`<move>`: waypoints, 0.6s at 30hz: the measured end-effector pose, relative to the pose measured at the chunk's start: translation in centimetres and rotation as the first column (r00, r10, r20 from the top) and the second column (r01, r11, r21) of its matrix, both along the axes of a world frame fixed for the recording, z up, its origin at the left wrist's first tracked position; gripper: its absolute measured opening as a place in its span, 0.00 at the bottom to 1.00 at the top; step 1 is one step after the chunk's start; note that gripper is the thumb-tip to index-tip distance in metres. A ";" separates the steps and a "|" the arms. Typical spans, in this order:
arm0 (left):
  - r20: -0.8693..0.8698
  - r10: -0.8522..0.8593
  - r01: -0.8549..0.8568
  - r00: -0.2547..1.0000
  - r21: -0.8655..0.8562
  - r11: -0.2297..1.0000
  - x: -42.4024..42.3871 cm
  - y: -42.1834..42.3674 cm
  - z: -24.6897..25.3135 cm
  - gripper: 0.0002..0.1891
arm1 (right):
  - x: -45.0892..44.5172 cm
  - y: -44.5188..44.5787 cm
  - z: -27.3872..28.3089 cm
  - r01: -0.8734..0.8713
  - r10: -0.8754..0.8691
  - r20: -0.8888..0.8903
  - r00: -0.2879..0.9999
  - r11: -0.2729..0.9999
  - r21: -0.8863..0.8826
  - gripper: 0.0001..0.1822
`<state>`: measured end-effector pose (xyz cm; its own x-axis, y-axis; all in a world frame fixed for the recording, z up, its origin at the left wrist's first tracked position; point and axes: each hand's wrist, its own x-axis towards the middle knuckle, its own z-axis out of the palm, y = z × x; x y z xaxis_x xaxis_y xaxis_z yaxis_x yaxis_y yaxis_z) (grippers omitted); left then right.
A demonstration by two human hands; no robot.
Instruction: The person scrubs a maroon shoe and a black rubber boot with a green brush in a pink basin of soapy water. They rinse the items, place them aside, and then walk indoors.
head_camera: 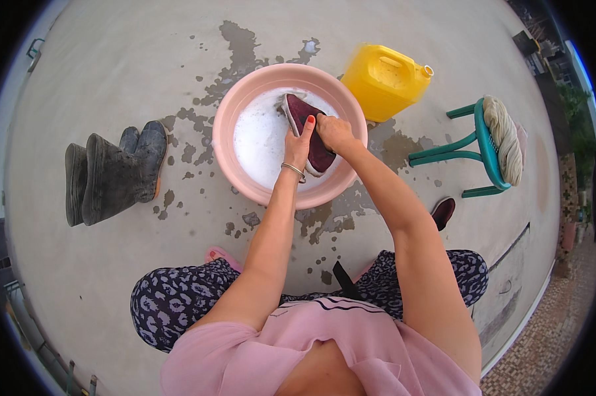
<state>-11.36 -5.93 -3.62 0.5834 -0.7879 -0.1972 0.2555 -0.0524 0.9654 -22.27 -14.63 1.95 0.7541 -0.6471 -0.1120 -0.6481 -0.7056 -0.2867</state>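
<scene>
A maroon fabric shoe [322, 156] with a whitish sole edge is held tilted over the pink plastic basin [228, 166]. White suds [260, 131] cover the water inside. My left hand [298, 148] grips the shoe along its sole side, its thumb across the upper. My right hand [335, 132] rests on the shoe's other side with curled fingers; whether it holds the shoe or some small item is hidden. Another maroon shoe [443, 213] lies on the floor to the right, partly behind my right arm.
Right of the basin stands a yellow jerrycan [384, 84], its spout uncapped. A green plastic stool [486, 143] appears tipped by the lens, with a bundle of pale cloth [503, 141] on its seat. Dark rubber boots [117, 171] stand at left. Wet patches [238, 47] mark the concrete floor.
</scene>
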 end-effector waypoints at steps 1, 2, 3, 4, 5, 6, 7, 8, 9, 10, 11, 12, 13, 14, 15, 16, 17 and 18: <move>-0.046 -0.025 0.022 0.999 -0.046 0.999 0.4 0.2 0.1 0.40 | 0.1 0.4 -0.1 -0.033 0.033 0.061 0.998 0.999 0.012 0.16; -0.073 0.051 -0.063 0.996 -0.163 0.985 0.2 0.2 0.4 0.40 | -0.2 1.2 0.4 -0.056 0.056 0.006 0.998 0.994 0.097 0.19; -0.087 0.151 -0.160 0.985 -0.110 0.981 0.6 0.5 1.0 0.40 | -0.7 2.1 1.2 -0.116 0.127 -0.041 0.991 0.974 0.192 0.22; -0.041 0.242 -0.245 0.969 -0.082 0.966 1.1 0.8 1.8 0.40 | -1.2 2.7 1.5 -0.152 0.166 -0.052 0.985 0.965 0.213 0.24; 0.008 0.321 -0.320 0.947 -0.076 0.944 1.2 0.8 2.6 0.39 | -1.5 2.9 1.7 -0.160 0.212 -0.152 0.965 0.941 0.298 0.27; -0.057 0.263 -0.266 0.963 -0.053 0.962 1.3 0.9 3.3 0.40 | -1.3 2.5 1.4 -0.176 0.190 -0.055 0.980 0.965 0.197 0.26; -0.018 0.198 -0.198 0.980 -0.001 0.980 1.0 0.6 3.9 0.40 | -1.0 2.1 1.0 -0.133 0.139 -0.043 0.989 0.982 0.134 0.26; -0.086 0.029 -0.032 0.996 -0.031 0.999 1.0 0.6 4.1 0.40 | -0.6 1.1 0.2 -0.106 0.106 0.003 0.994 0.994 -0.001 0.26; -0.039 -0.090 0.087 0.995 -0.054 0.995 0.9 0.4 4.3 0.41 | -0.3 0.7 0.0 -0.113 0.117 0.046 0.992 0.991 -0.067 0.26; -0.008 0.040 -0.040 0.999 -0.029 0.999 0.9 0.4 4.0 0.42 | 0.1 0.3 -0.2 -0.131 0.136 0.062 0.989 0.988 -0.081 0.27; 0.034 0.000 0.001 0.999 -0.024 1.000 1.0 0.2 3.8 0.43 | 0.5 -0.1 -0.3 -0.144 0.146 0.042 0.988 0.988 -0.053 0.27; 0.010 0.059 -0.057 0.998 -0.108 0.992 1.1 0.4 3.4 0.44 | 0.3 0.7 0.6 -0.174 0.175 0.043 0.984 0.985 -0.012 0.28; -0.172 0.020 -0.022 0.985 -0.007 1.000 1.8 0.6 3.0 0.45 | -0.2 1.6 1.4 -0.198 0.198 0.002 0.980 0.980 0.031 0.29; -0.255 0.069 -0.068 0.964 0.011 0.998 1.4 0.7 2.8 0.45 | -0.9 2.3 1.9 -0.265 0.267 -0.010 0.964 0.960 0.091 0.29; -0.297 0.147 -0.165 0.943 -0.037 0.986 2.1 0.9 2.8 0.45 | -1.2 2.5 2.2 -0.307 0.322 -0.071 0.944 0.937 0.166 0.30; -0.169 0.219 -0.229 0.961 -0.042 0.972 1.7 0.8 2.9 0.46 | -1.2 2.2 1.9 -0.331 0.337 -0.052 0.940 0.938 0.104 0.31; -0.167 0.132 -0.120 0.977 0.082 0.989 1.9 0.9 3.1 0.47 | -0.7 1.5 1.7 -0.279 0.281 -0.145 0.949 0.960 0.035 0.29; -0.181 -0.003 0.033 0.983 0.165 0.986 1.4 0.8 3.5 0.48 | -0.3 0.6 1.0 -0.249 0.243 -0.094 0.966 0.966 -0.065 0.28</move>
<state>-9.99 -5.12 -0.13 0.5124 -0.7450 -0.4271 0.4216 -0.2151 0.8809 -22.56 -14.02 2.96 0.8810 -0.4519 -0.1401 -0.4714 -0.8639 -0.1777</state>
